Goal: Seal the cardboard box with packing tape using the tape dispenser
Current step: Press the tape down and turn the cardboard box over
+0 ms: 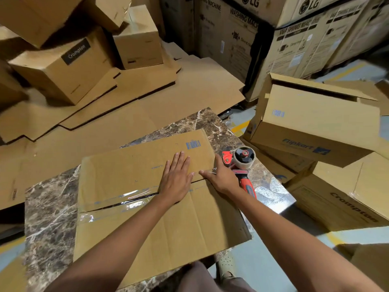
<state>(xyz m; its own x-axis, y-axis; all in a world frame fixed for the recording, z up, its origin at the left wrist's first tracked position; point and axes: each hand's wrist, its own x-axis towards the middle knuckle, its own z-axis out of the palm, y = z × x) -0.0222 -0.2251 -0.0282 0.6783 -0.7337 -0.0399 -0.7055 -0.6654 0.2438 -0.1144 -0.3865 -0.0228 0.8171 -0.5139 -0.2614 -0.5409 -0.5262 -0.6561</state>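
- Cardboard box (147, 207) lies flat on the marble worktop (50, 207), dead centre in front of me. Top flaps closed, seam running from about 8 o'clock to 2 o'clock.
- Clear packing tape (126, 197) covers the 8 o'clock stretch of the seam, glossy and a bit wrinkled. A dark gap shows under it where the flaps do not quite meet.
- My left hand (176, 180) is flat on the seam, fingers spread, palm pressing down. No grip on anything, just holding the flaps level.
- My right hand (221, 178) sits at the 2 o'clock end of the seam, fingers laid out on the cardboard, thumb up toward the box edge. A bit of clear film shows at the fingers; I cannot tell whether I pinch it.
- Tape dispenser (240, 165) lies on the worktop just beside my right hand, at 3 o'clock of it, red handle pointing toward me. Not held.
- Handling judgement: the box looks light and thin-walled, and its flaps will likely spring up, so keep the flat palm on them.
- Tape is thin, clingy, creases easily; draw it taut.
- Take the dispenser by its red handle, roll end forward.
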